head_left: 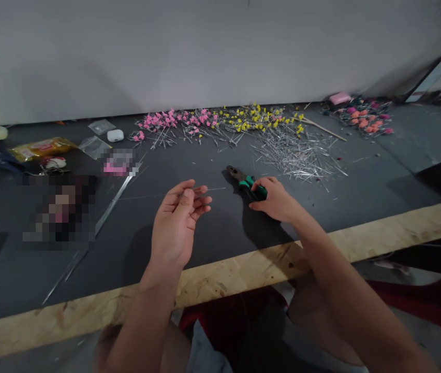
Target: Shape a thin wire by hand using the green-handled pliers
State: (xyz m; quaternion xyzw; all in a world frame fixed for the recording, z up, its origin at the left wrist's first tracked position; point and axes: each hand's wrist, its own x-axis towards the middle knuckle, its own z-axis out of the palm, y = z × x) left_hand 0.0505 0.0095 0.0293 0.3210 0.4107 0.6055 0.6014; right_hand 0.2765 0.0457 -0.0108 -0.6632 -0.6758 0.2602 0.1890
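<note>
My left hand (179, 220) is raised over the dark tabletop, thumb and forefinger pinched on a thin wire (217, 189). The wire runs out on both sides of the fingers, roughly level. To its right, my right hand (277, 199) has its fingers around the green and black handles of a pair of pliers (246, 181). The jaws point away to the upper left, and I cannot tell whether the pliers rest on the table. A bundle of long wires (107, 210) lies slantwise left of my left hand.
Pink-topped wires (162, 120) and yellow-topped wires (253, 118) line the wall, with a heap of short cut wires (302, 155) before them. Orange and magenta pieces (364, 122) lie far right. A white case (115, 135) and plastic packets (44, 148) sit left. A wooden strip (239, 269) edges the table.
</note>
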